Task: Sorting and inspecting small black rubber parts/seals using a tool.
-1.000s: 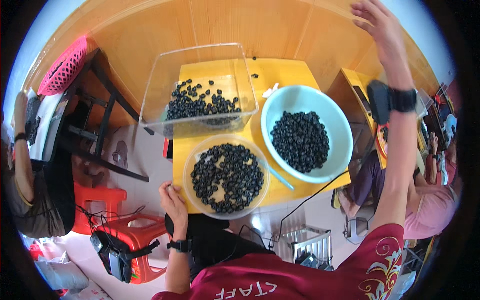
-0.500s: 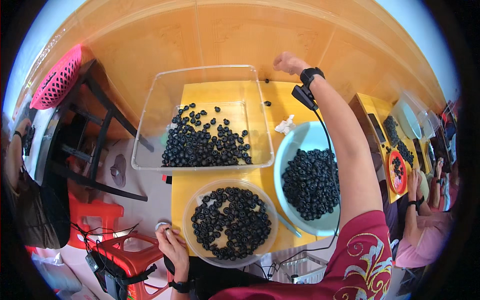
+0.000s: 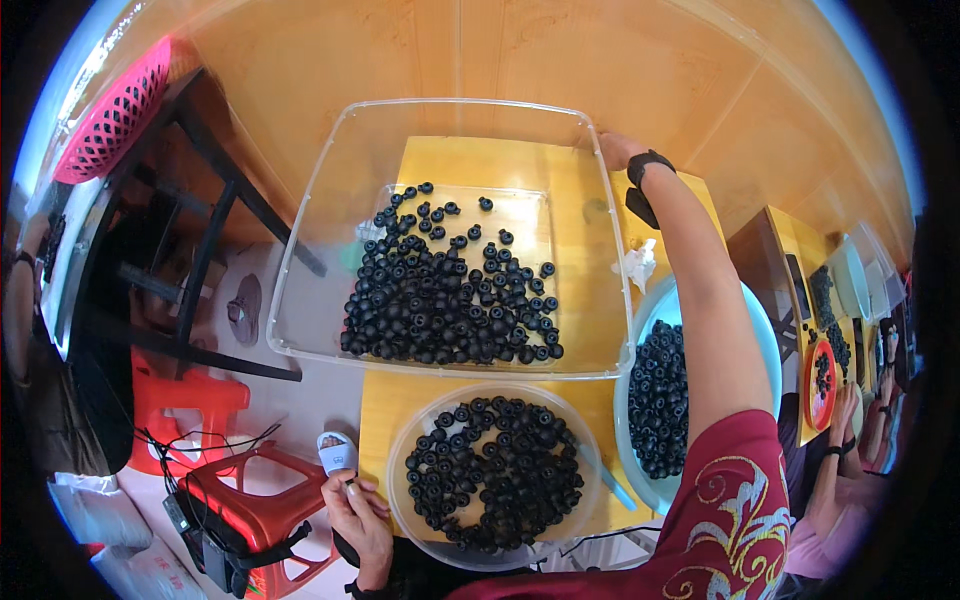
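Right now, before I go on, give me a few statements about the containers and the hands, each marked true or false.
1. The right hand is at the far right corner of the clear rectangular bin. True.
2. The light blue basin stands to the left of the bin. False: the basin is to its right.
3. The round tub stands nearer to the person than the bin. True.
4. The round tub holds nothing. False: many small black pieces lie in it.
5. The left hand is inside the bin. False: it is by the left side of the round tub.
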The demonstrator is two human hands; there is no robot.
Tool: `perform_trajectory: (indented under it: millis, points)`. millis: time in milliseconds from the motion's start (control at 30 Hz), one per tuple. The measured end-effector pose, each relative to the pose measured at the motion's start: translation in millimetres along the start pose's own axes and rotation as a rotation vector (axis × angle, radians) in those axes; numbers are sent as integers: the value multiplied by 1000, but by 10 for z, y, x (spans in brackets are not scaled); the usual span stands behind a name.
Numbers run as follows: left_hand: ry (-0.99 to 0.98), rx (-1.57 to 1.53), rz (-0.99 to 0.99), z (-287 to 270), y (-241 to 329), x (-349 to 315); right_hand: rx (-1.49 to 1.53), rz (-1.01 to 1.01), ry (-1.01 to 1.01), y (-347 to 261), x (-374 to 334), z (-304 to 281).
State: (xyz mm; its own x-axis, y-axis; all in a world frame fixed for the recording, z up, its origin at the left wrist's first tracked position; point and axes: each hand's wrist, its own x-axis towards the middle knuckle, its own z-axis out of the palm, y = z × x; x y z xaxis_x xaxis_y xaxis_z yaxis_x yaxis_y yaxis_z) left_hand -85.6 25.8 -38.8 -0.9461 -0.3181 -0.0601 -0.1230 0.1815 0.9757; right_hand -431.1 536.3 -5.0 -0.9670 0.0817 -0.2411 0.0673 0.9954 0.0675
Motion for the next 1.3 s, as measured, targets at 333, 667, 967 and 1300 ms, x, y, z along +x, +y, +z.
perform_trajectory:
  millis: [333, 667, 967, 1300]
  points:
    - [-4, -4, 9, -10, 0, -21, 140, 70, 228, -4, 98, 274]
    - [-80, 33, 48, -8, 3, 25, 184, 8, 445, 590, -299, -263]
    - [-103, 86, 184, -115, -113, 47, 631, 33, 545, -329, -1743, -1451]
    - [-251, -592, 20, -624, -135, -43, 646, -325, 552, -2557, -4320, -1404]
